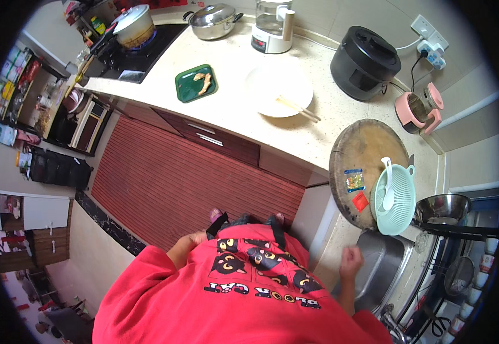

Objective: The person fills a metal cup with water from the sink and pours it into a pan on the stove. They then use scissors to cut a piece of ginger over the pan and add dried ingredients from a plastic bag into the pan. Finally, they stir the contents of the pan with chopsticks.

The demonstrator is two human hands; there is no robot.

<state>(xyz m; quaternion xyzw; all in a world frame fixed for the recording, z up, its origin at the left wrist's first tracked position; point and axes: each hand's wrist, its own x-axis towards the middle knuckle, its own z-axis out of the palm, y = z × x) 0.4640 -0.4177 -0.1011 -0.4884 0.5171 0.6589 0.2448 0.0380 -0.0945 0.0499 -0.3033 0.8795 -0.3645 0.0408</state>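
My right hand (352, 260) is over the near edge of the steel sink (380, 262), fingers curled in, nothing visible in it. Down at my waist, my left hand (198, 236) lies beside a black strap (217, 226); its fingers are mostly hidden. Beyond the sink, a round wooden chopping board (368, 144) carries a clear packet of diced bits (355, 180) and a small red sachet (360, 201). A pale green plastic colander (398, 215) overlaps the board, with a white spoon (388, 189) in it. A knife tip (411, 160) shows behind the colander.
On the counter are a white bowl (266, 86) with chopsticks (303, 111), a green tray (187, 88) holding ginger (205, 84), a black cooker (363, 64) and a pink pot (411, 112). A pot (134, 30) stands over a blue flame. A metal bowl (443, 208) sits right of the colander.
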